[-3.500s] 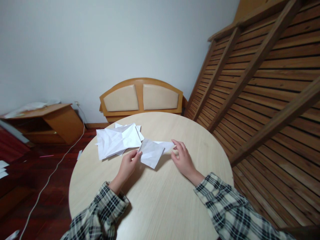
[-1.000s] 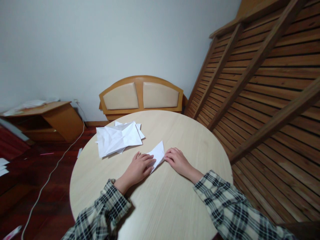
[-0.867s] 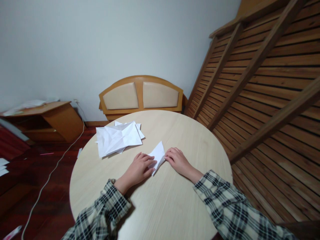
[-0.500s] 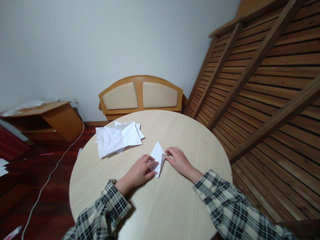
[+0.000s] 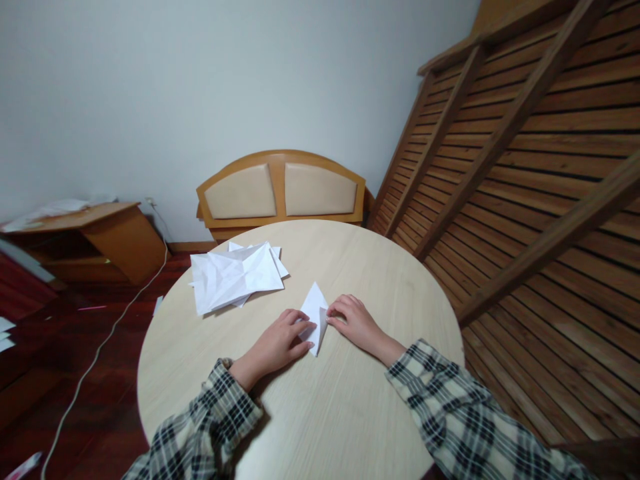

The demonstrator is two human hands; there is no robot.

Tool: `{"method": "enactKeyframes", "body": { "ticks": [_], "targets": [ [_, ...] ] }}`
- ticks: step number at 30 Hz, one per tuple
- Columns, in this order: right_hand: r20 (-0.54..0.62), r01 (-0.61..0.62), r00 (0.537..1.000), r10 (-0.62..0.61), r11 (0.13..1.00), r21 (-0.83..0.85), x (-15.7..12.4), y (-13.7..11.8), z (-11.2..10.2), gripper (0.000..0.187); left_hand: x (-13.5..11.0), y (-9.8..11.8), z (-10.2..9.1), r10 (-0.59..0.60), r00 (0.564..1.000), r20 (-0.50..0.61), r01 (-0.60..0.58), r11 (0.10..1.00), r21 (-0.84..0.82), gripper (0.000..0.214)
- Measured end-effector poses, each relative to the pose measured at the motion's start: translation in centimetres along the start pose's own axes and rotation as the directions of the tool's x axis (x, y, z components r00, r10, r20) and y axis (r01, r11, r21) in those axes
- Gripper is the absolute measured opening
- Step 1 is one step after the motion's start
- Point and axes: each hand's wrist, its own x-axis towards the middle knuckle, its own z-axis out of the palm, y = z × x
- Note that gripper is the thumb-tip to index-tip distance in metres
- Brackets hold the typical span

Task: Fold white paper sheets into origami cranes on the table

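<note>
In my head view, the folded paper [image 5: 314, 303] lies on the round table [image 5: 350, 407], straight ahead of me between the two hands. It is plain white and folded to a narrow kite, one point facing away from me and the other toward me. A flap along its right side has a slightly shaded face, and its left side is partly covered by fingers. The left hand [image 5: 279, 341] is loosely spread, thumb and fingers apart, resting on the paper rather than gripping it. The right hand [image 5: 356, 321] has its fingers bent, tips at the paper's right edge; I cannot tell whether they pinch it. Beyond the left hand I see a pile of creased white sheets [image 5: 235, 277]. At bottom left, a pale scrap [image 5: 25, 467] bears reddish marks too small for me to read.
</note>
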Motion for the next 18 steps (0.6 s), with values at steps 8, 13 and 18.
{"method": "enactKeyframes", "body": {
  "ticks": [8, 13, 18],
  "targets": [
    [0.015, -0.009, 1.0, 0.01, 1.0, -0.014, -0.1, -0.2, -0.07, 0.007, 0.09, 0.07, 0.06, -0.016, 1.0, -0.022, 0.015, 1.0, -0.023, 0.029],
    [0.031, -0.018, 0.999, 0.019, 1.0, -0.024, -0.19, -0.35, -0.07, 0.01, 0.12, 0.27, -0.03, -0.022, 1.0, -0.021, 0.021, 1.0, -0.013, 0.026],
    [0.031, -0.022, 0.999, 0.023, 0.999, -0.027, -0.3, -0.52, -0.15, 0.01, 0.09, 0.51, -0.19, -0.017, 0.999, -0.028, 0.017, 1.0, -0.005, 0.035]
  ]
}}
